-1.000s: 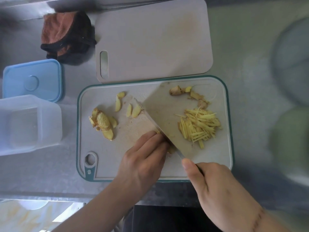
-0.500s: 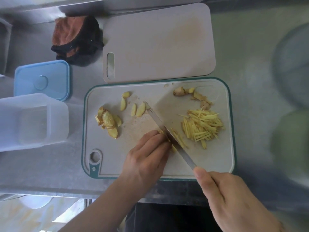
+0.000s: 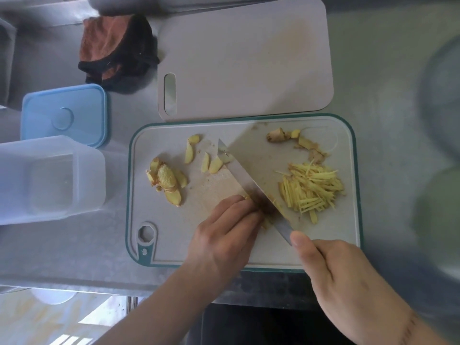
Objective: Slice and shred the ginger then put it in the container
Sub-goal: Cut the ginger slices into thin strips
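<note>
Two hands: left hand (image 3: 225, 235) pins ginger slices beside right hand's (image 3: 348, 275) cleaver (image 3: 258, 175)

No text, label, brand, number or sign is showing legibly anywhere in the view.
</note>
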`<control>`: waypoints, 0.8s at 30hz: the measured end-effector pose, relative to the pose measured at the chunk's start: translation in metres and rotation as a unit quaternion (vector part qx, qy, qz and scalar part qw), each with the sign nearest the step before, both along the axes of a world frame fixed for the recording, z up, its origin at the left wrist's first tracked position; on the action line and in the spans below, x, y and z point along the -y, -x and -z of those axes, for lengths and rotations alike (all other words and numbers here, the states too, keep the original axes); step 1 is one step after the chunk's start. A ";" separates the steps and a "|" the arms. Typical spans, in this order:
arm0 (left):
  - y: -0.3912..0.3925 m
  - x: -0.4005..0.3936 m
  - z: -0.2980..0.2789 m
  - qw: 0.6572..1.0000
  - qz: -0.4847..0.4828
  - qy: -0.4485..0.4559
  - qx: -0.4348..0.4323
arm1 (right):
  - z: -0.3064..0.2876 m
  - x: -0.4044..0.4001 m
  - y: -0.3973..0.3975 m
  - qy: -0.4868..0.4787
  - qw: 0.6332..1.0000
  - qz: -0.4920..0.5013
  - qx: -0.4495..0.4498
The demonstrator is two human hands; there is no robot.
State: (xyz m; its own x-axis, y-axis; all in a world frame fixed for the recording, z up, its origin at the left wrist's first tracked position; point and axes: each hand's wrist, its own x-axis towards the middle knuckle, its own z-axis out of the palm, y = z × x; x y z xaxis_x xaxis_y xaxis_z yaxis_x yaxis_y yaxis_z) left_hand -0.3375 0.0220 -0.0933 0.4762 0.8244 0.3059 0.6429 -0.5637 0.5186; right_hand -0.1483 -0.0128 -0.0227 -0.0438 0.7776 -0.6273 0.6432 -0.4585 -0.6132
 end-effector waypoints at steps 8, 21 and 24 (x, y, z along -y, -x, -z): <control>0.002 0.001 0.000 1.000 0.015 0.000 -0.012 | -0.007 0.011 -0.002 0.000 1.000 -0.015 0.004; 0.001 0.000 0.003 1.000 0.013 0.005 0.015 | 0.005 0.009 0.006 -0.007 1.000 -0.001 -0.001; 0.002 0.002 0.005 1.000 0.012 0.001 0.003 | 0.005 0.009 -0.001 -0.024 1.000 0.004 0.017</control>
